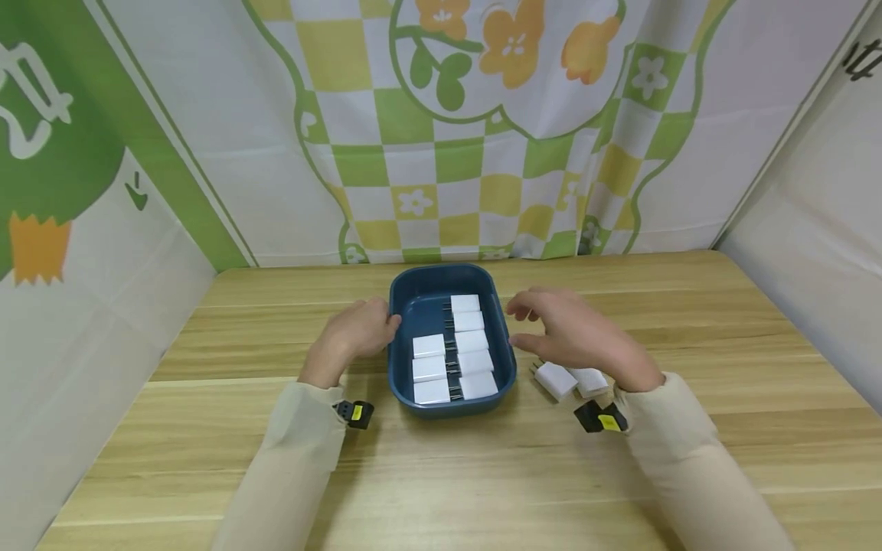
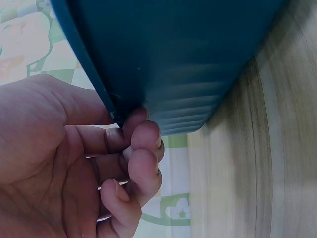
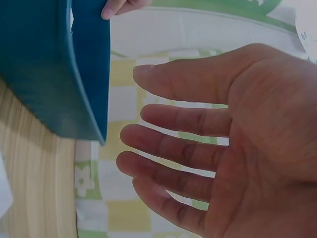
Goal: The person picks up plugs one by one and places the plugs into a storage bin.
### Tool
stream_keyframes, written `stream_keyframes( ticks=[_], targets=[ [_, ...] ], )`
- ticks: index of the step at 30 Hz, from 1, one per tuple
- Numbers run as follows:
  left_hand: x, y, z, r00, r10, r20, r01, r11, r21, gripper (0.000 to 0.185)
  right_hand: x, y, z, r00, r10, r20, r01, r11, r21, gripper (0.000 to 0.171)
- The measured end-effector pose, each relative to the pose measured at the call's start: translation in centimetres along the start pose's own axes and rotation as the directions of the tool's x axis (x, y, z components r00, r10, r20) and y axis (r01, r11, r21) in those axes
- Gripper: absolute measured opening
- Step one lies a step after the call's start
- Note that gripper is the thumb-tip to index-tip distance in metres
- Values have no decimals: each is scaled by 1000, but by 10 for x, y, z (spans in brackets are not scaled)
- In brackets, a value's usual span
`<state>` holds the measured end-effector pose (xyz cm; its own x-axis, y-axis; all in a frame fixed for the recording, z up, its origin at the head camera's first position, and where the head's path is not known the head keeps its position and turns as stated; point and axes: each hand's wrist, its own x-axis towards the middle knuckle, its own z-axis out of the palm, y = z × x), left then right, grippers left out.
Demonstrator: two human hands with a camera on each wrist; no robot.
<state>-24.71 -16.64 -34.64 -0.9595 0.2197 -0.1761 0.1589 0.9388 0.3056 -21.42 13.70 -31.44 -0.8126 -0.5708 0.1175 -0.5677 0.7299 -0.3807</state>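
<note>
At tray (image 1: 403, 306) left rim: left hand (image 1: 358, 330) grips; right hand (image 1: 575, 333) hovers beside.

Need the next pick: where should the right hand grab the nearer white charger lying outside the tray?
Pinch the white charger across its flat body sides, coming down from above with the right hand. Its prongs point up-left toward the blue tray, so avoid that end.

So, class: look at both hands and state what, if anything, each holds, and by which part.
The left hand grips the blue tray by its left rim, fingers curled under the edge. The right hand hovers open and holds nothing.
</note>
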Motion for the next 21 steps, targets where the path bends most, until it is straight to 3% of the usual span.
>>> stream_keyframes(
  ticks=[6,13,21],
  targets=[
    [1,0,0,1000,-10,13,10,1000,-4,38,-10,15,-1,999,41,7,-41,999,13,31],
    [0,0,-1,1000,-7,14,7,1000,-20,39,-15,26,-3,992,105,75,-102,994,-51,35],
    [1,0,-1,1000,-7,20,7,1000,-30,38,-15,34,2,948,233,216,-207,969,-133,50]
  ],
)
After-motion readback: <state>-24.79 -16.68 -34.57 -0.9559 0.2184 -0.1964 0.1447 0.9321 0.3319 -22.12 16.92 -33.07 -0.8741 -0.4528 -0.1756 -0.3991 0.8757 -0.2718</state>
